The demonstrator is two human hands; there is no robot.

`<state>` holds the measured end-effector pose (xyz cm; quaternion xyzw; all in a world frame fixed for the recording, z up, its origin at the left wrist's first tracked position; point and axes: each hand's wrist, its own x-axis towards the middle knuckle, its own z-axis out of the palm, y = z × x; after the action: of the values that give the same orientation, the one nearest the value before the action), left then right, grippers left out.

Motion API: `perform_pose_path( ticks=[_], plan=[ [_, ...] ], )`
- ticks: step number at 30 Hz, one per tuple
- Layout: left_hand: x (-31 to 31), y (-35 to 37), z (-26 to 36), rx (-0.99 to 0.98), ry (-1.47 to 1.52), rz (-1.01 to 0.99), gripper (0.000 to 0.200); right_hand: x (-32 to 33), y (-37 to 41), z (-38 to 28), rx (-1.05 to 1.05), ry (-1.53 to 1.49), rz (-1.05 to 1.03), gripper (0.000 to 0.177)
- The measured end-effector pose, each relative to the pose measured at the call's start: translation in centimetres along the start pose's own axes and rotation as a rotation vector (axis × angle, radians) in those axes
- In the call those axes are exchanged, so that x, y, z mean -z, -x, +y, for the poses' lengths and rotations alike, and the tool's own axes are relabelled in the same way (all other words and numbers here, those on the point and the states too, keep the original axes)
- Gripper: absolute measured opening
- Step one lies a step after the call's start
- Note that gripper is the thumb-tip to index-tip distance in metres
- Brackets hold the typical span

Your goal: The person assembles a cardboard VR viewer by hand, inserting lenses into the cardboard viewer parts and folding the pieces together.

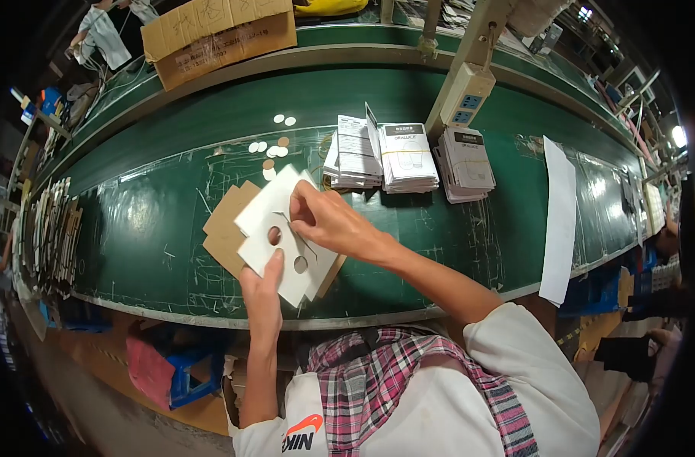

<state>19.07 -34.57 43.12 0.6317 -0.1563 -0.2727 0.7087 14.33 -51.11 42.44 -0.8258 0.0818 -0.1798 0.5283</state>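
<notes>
White die-cut card pieces [265,211] with round holes lie over brown cardboard pieces [229,217] on the green table. My left hand [264,293] holds the white card at its lower edge, the thumb on top below a hole. On the card's right part is my right hand [317,217], its fingers pinched together at a cut flap; what lies between the fingertips is too small to tell. Several small white and brown discs [261,146] are scattered on the table beyond the card.
Stacks of printed booklets [408,156] and banded leaflets [467,164] stand beyond my right forearm, near a post with sockets [468,103]. A long white sheet [558,221] lies at right. Cardboard pieces [51,240] stand at far left; a carton [218,42] sits on the shelf.
</notes>
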Motion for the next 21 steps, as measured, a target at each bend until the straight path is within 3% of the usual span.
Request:
perform_pose_path(
  ticks=[1,5,8,10,11,12,14,17,18,19,20,21],
  plan=[
    [0.3,0.0,-0.4,-0.042,-0.176,-0.029,0.04,-0.3,-0.1,0.0,0.011,0.038,0.016,0.015],
    [0.6,0.0,0.1,-0.043,-0.169,-0.166,0.045,-0.2,-0.4,-0.9,0.02,0.077,0.028,0.014],
    [3.4,-0.9,-0.6,0.132,0.484,-0.271,0.052,0.8,-0.2,-0.9,0.004,-0.123,-0.062,0.015],
    [5.3,-2.2,-3.2,0.196,0.601,-0.23,0.049,1.2,-0.4,-0.1,0.051,-0.181,-0.088,0.017],
    [5.9,-2.5,-5.1,0.235,0.496,-0.088,0.045,0.9,-0.2,0.4,0.115,-0.124,-0.071,0.018],
    [6.3,-2.9,-7.1,0.102,0.514,-0.206,0.042,0.5,-0.1,1.2,0.165,-0.116,-0.024,0.018],
    [3.3,-2.2,-5.1,0.191,0.228,-0.049,0.043,-0.1,0.6,1.5,0.132,-0.017,0.056,0.012],
    [1.2,-4.0,-5.3,0.06,0.227,-0.275,0.053,-0.3,2.2,1.2,0.217,-0.047,0.165,0.008],
    [0.5,-3.8,-4.5,0.014,0.154,-0.36,0.054,0.4,3.4,-0.2,0.101,-0.086,0.14,0.011],
    [0.8,-4.7,-4.0,0.09,-0.023,-0.334,0.054,1.0,4.2,-0.1,0.066,-0.147,0.114,0.011],
    [0.4,-4.3,-3.8,0.031,-0.066,-0.346,0.046,1.6,4.9,0.2,0.032,-0.231,0.056,0.011],
    [-1.9,-2.3,0.0,0.016,-0.147,-0.384,0.037,2.0,6.1,0.1,-0.052,-0.552,0.006,0.016]
  ],
)
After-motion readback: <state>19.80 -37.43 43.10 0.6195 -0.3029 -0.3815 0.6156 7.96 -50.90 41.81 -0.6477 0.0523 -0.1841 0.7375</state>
